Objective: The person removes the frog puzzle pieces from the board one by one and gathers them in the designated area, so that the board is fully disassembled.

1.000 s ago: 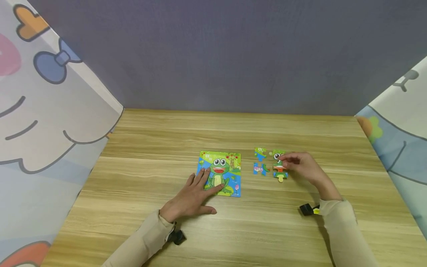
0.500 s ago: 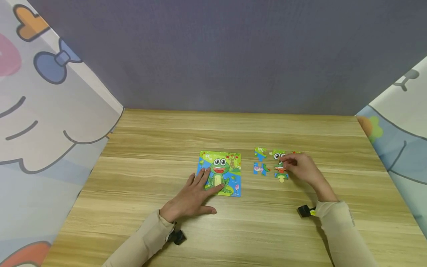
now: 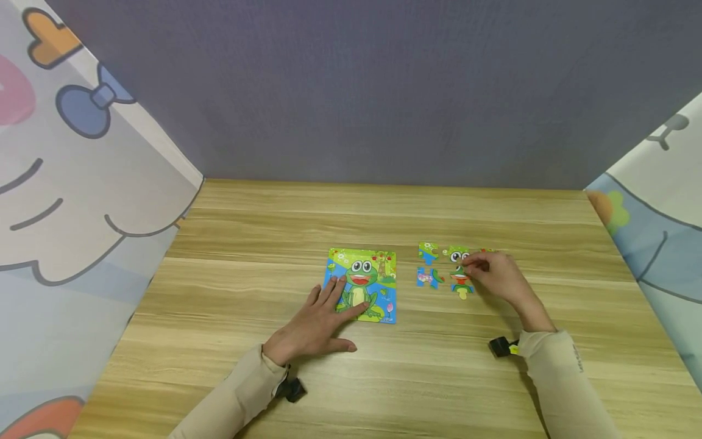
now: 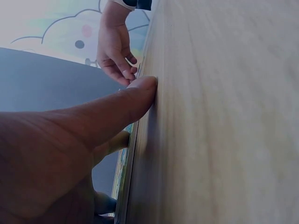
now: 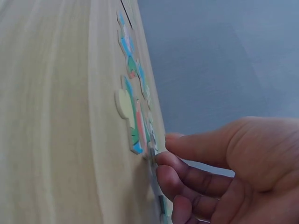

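Observation:
My left hand [image 3: 315, 320] rests with fingers spread on the lower left of a square frog puzzle board [image 3: 386, 299], its thumb on the tabletop. Right of the board, my right hand [image 3: 499, 277] brings thumb and bent fingers together at the upper edge of a puzzle piece [image 3: 462, 288] with the frog's red mouth. In the right wrist view, this piece [image 5: 126, 112] lies nearly flat, and the fingertips [image 5: 164, 161] partly hide its far end. Just above it is the piece with the frog's eyes [image 3: 456, 252], partly behind the fingers.
Two more puzzle pieces, a green-and-blue one [image 3: 428, 251] and one with pink flowers [image 3: 428, 278], lie between board and right hand. Another piece [image 3: 488, 250] shows behind the right hand. The wooden table [image 3: 263, 231] meets a grey panel [image 3: 384, 110] at the back.
My right hand has shifted slightly, and the mouth piece has slid a little right and toward me, apart from the eye piece. The left hand and board have stayed put.

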The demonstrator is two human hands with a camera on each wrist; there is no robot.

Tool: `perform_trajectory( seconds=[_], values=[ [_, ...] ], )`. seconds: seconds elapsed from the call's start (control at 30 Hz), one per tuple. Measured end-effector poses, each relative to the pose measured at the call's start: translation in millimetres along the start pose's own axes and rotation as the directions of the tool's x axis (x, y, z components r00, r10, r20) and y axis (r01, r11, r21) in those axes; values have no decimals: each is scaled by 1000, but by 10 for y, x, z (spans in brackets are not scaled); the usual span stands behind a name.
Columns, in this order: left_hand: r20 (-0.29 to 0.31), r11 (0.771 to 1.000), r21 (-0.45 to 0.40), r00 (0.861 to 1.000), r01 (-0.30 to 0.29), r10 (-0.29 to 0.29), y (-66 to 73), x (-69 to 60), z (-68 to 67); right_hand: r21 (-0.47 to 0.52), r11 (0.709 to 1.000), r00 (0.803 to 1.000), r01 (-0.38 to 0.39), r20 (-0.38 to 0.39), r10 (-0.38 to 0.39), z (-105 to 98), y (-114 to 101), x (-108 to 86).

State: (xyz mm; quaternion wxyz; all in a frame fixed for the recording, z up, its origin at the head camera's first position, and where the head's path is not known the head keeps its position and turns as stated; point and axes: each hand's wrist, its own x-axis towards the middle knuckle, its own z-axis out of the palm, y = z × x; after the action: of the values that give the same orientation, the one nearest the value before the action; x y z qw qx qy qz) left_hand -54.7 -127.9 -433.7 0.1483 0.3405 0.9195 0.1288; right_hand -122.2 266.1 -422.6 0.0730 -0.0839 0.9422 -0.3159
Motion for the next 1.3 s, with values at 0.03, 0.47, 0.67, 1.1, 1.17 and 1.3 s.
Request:
perform_trajectory(
  seconds=[0.03,0.47,0.67,1.1,1.17,1.3],
  values=[
    [1,1000,0,1000,0,0,0,2,0,-1,1000,1000,-5,-2,5,-8,-4,-4],
    [-5,999,-38,1000,10,-10,9,-3,-31,-5,998,998,59,-36,-59,-37,-238,42],
    [-10,999,-43,1000,11,-11,6,5,-51,26,996,996,87,-29,-86,32,-387,104],
    [-8,999,-23,999,-46,46,142,117,-79,113,979,985,167,33,-172,339,-807,300],
    [-14,998,-5,998,-62,62,164,143,-72,121,976,982,179,41,-185,403,-891,327],
    [-28,995,48,996,-83,84,192,179,-66,108,975,977,193,73,-201,529,-1044,369]
  ],
)
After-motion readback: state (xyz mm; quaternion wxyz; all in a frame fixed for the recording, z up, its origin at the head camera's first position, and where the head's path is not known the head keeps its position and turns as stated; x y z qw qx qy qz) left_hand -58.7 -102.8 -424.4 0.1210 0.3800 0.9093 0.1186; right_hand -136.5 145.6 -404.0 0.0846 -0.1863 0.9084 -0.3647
